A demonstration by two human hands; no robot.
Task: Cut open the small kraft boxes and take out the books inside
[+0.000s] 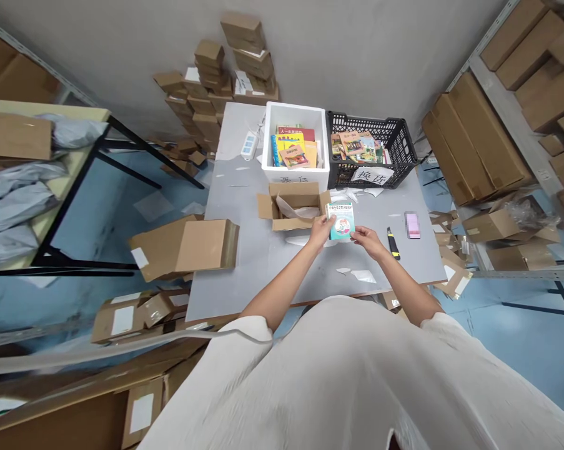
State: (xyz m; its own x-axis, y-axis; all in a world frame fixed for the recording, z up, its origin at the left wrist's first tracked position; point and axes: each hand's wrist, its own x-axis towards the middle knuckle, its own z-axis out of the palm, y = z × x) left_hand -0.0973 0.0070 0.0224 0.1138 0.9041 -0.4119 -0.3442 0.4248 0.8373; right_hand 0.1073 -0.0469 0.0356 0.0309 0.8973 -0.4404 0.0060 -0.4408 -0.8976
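A small thick book (341,224) with a green and white cover is held above the grey table (258,281). My left hand (321,230) grips its left edge, thumb on the cover. At its lower right corner, the fingers of my right hand (366,240) pinch the edge. Just left of the book sits an open cardboard box (282,223), with whitish wrapping inside. Behind it stand a white foam box (295,172) and a black plastic crate (370,178), both containing books.
A yellow and black box cutter (393,244) and a pink phone (412,225) lie on the right. At the table's left edge are flattened cardboard boxes (202,245). A white power strip (249,145) lies at the back left. Stacked cartons (251,62) stand behind the table.
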